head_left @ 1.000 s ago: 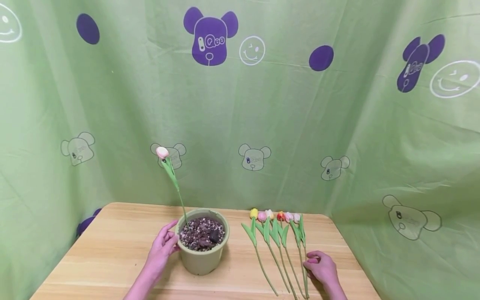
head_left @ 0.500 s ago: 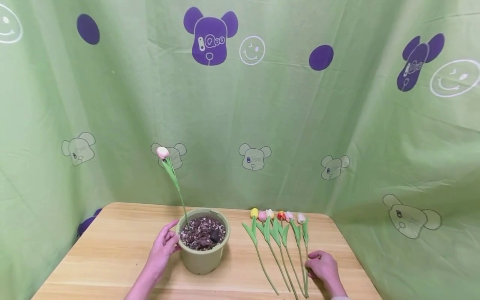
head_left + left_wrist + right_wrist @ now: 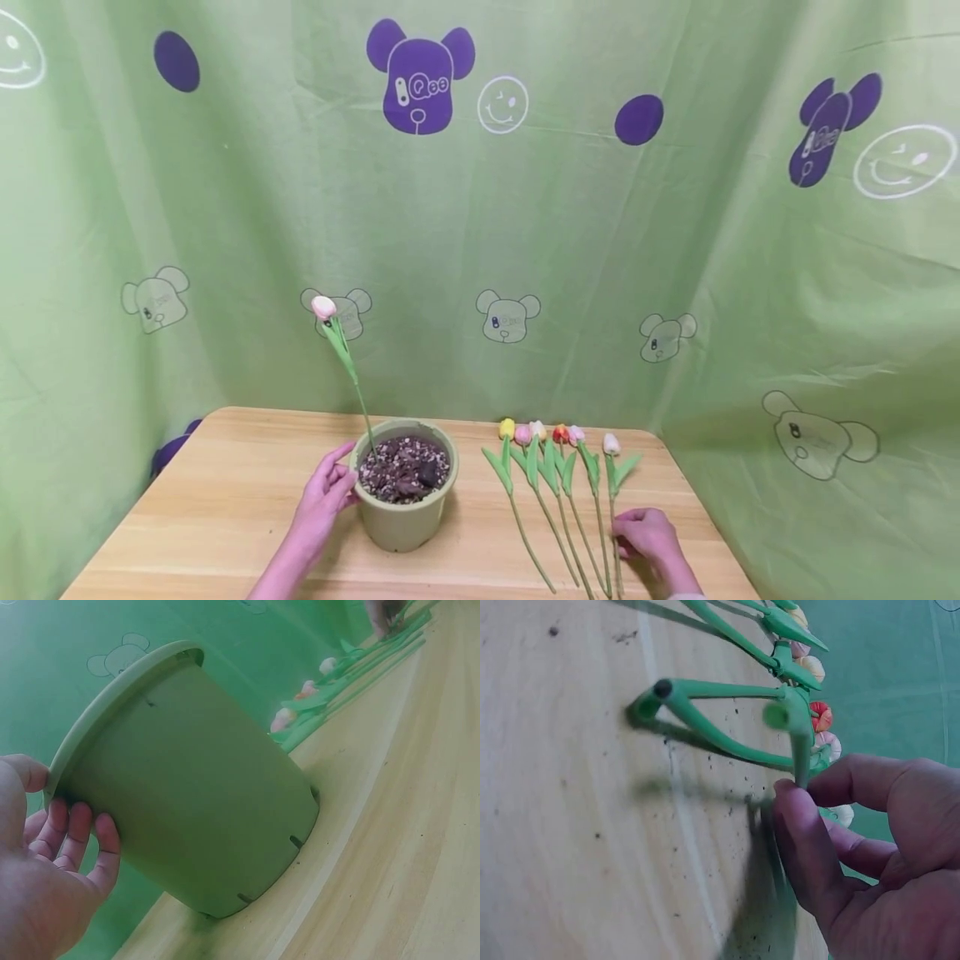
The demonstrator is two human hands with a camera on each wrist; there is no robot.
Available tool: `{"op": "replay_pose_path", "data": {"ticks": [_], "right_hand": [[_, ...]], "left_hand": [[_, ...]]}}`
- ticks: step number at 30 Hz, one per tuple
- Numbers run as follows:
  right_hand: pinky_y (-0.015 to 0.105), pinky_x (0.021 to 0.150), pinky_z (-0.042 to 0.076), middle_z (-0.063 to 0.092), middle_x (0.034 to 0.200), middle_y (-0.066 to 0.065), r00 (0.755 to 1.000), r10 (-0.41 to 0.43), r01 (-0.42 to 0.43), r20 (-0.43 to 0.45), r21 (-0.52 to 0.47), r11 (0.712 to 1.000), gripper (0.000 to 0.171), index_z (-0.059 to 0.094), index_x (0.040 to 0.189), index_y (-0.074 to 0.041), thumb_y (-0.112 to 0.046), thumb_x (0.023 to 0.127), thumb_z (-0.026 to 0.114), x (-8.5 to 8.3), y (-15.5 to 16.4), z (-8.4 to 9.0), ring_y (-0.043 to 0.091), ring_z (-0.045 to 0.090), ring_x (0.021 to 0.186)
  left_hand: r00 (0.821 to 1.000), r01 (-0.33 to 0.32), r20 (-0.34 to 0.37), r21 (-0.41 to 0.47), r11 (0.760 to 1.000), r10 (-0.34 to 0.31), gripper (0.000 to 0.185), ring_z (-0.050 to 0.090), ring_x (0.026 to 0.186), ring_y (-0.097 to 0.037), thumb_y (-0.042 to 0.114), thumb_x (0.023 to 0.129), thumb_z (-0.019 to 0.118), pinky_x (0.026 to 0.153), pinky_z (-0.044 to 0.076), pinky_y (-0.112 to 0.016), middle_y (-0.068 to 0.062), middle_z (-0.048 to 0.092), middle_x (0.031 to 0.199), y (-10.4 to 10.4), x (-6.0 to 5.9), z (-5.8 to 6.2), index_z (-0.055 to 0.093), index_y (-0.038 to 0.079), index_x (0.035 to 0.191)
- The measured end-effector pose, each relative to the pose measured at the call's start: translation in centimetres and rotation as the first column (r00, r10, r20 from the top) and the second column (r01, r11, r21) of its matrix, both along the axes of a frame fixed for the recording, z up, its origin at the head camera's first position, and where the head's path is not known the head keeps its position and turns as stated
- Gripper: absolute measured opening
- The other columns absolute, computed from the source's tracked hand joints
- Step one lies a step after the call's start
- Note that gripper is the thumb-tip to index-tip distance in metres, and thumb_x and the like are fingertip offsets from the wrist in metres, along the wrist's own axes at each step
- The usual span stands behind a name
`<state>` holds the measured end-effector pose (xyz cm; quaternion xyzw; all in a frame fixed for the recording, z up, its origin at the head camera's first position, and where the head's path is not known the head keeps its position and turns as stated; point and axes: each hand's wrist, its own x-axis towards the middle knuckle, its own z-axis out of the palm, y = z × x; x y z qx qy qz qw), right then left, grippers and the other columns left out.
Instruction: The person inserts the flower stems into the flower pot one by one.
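The right hand (image 3: 651, 537) pinches the lower stem of the rightmost pale-pink artificial tulip (image 3: 612, 492), its length running away from the fingers, while the left hand (image 3: 324, 498) rests relaxed fingers against the green plastic pot (image 3: 405, 512).

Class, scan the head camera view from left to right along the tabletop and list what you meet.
Left hand → green pot → yellow tulip → red tulip → white tulip → right hand.

The left hand (image 3: 45, 870) rests its fingers against the tilted-looking green pot (image 3: 187, 780) on the wooden table (image 3: 390, 847).
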<state>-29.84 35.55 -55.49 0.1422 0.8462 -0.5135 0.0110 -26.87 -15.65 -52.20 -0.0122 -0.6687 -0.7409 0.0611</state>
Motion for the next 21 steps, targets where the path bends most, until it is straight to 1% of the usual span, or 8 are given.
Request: {"op": "replay_pose_path", "data": {"ticks": [5, 10, 14, 18, 21], "right_hand": [[0.026, 0.057, 0.061, 0.067, 0.086, 0.018, 1.0, -0.001, 0.001, 0.007, -0.013, 1.0, 0.031, 0.061, 0.113, 0.019, 0.003, 0.087, 0.068, 0.07, -0.04, 0.15, 0.017, 0.063, 0.064], [0.026, 0.057, 0.06, 0.068, 0.091, 0.021, 1.0, -0.01, 0.01, -0.006, -0.061, 0.998, 0.035, 0.057, 0.119, 0.02, 0.005, 0.089, 0.066, 0.01, 0.03, 0.2, 0.018, 0.064, 0.065], [0.026, 0.057, 0.06, 0.068, 0.094, 0.023, 1.0, -0.026, 0.024, -0.013, -0.101, 0.995, 0.042, 0.054, 0.127, 0.02, 0.006, 0.089, 0.065, -0.05, 0.07, 0.34, 0.018, 0.064, 0.066], [0.028, 0.057, 0.061, 0.068, 0.096, 0.023, 0.999, -0.026, 0.023, -0.025, -0.127, 0.992, 0.05, 0.049, 0.137, 0.019, 0.006, 0.09, 0.062, -0.04, 0.0, 0.64, 0.019, 0.064, 0.067], [0.029, 0.058, 0.062, 0.068, 0.099, 0.026, 0.999, -0.023, 0.016, -0.046, -0.138, 0.99, 0.054, 0.045, 0.141, 0.018, 0.007, 0.091, 0.061, -0.03, -0.13, 0.91, 0.021, 0.066, 0.07]], "left_hand": [[1.0, 0.005, -0.001, 0.006, 1.0, -0.005, 0.057, 0.064, 0.093, -0.014, 0.003, 0.104, 0.051, 0.088, 0.061, -0.026, -0.014, 0.062, 0.107, -0.1, 0.04, -0.08, 0.034, 0.003, 0.158], [1.0, 0.006, 0.0, 0.009, 1.0, -0.006, 0.057, 0.064, 0.093, -0.014, 0.003, 0.104, 0.052, 0.088, 0.061, -0.026, -0.013, 0.061, 0.107, -0.17, 0.07, -0.11, 0.034, 0.004, 0.158], [1.0, 0.009, -0.002, 0.01, 1.0, -0.009, 0.057, 0.064, 0.093, -0.014, 0.004, 0.104, 0.052, 0.088, 0.061, -0.025, -0.013, 0.061, 0.107, -0.17, 0.06, -0.12, 0.034, 0.004, 0.158], [1.0, 0.01, -0.004, 0.008, 1.0, -0.01, 0.057, 0.064, 0.093, -0.014, 0.005, 0.104, 0.052, 0.088, 0.061, -0.025, -0.013, 0.062, 0.108, -0.15, 0.03, -0.16, 0.034, 0.004, 0.158], [1.0, 0.008, -0.002, 0.007, 1.0, -0.008, 0.057, 0.064, 0.093, -0.013, 0.004, 0.104, 0.052, 0.088, 0.061, -0.025, -0.013, 0.062, 0.108, -0.11, -0.01, -0.19, 0.034, 0.004, 0.158]]}}
